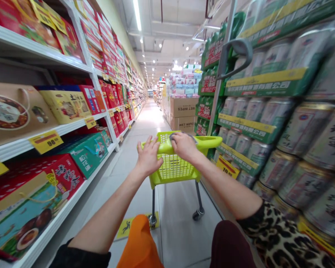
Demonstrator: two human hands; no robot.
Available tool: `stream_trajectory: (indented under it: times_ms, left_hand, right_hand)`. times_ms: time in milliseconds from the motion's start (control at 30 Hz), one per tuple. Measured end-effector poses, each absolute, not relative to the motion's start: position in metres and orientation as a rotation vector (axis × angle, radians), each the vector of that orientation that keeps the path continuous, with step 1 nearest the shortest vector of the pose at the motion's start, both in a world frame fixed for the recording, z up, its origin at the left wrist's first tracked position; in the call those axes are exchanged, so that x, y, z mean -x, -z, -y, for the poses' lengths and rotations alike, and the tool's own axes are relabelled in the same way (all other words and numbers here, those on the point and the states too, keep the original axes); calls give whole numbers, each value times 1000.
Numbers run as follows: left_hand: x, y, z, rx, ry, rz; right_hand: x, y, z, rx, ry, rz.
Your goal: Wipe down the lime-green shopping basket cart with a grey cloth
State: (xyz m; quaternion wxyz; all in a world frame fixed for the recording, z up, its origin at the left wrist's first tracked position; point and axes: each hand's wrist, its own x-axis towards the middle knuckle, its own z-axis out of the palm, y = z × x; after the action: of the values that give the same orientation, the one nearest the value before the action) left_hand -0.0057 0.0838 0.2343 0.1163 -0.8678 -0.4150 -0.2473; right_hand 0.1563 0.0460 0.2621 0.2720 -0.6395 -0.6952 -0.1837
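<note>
In the head view I'm seeing the left grip (148, 154) lying spread on the handle (210, 142), the right grip (183, 146) curling over a grey cloth (195, 140) there, so loose steering is risking a veer into the stacked cans (268, 111), the lime-green latticed cart (176, 170) standing just ahead.

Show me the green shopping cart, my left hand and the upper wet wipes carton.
Green shopping cart (176, 168): head view, on its basket's near side.
Left hand (148, 157): head view, on its back.
Upper wet wipes carton (182, 104): head view, on its front.
</note>
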Motion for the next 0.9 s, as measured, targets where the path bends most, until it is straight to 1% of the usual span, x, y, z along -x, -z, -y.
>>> stream_trajectory:
  times_ms: [100,167,333,467,567,700,767,833,900]
  left_hand:
    - [5,-233,-85,2535,733,1187]
    - [5,-233,-86,2524,732,1182]
    - [6,-231,-88,2520,709,1171]
    - [1,-232,-86,2537,702,1169]
    - [-7,-233,-82,2513,671,1185]
    - [-18,-234,-74,2471,611,1224]
    - [-21,-233,-73,2479,602,1238]
    - [-20,-232,-74,2484,611,1245]
    - [-17,-230,-77,2488,620,1233]
  right_hand:
    - [-130,-260,-48,1549,553,1973]
    - [-131,-259,-47,1507,541,1999]
    - [-200,-255,-33,1670,472,1838]
    - [-252,-244,-25,1760,506,1649]
    - [-238,-238,-26,1687,563,1628]
    - [-177,-239,-37,1471,544,1821]
    - [-160,-241,-41,1414,515,1894]
    - [-168,-242,-42,1423,516,1892]
    - [-196,-241,-38,1499,536,1816]
